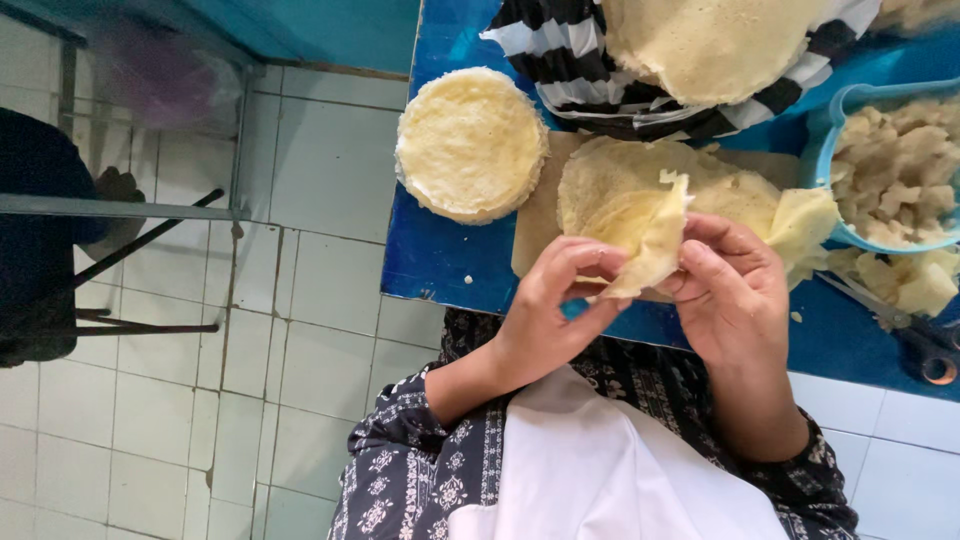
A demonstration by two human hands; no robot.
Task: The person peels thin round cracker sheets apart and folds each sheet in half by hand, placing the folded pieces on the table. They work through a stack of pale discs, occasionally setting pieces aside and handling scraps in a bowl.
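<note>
At the counter's [440, 255] near edge, the left hand [545, 315] and right hand [735, 300] both pinch a thin folded crepe [645, 235]. A blue bowl [835, 130] at the right edge holds pale filling chunks [895, 165]. A crepe stack [470, 143] sits left; white floor tiles [300, 300] lie below.

soft matt dough sheet [645, 235], glossy blue table [440, 255], translucent blue plastic bowl [840, 110], striped cloth [570, 60], glazed floor tiles [320, 280].

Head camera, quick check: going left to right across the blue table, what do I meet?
Round stack of pale wrappers → left hand → folded wrapper pinched by both hands → right hand → blue bowl of chunky pale filling → scissors at the far right edge.
</note>
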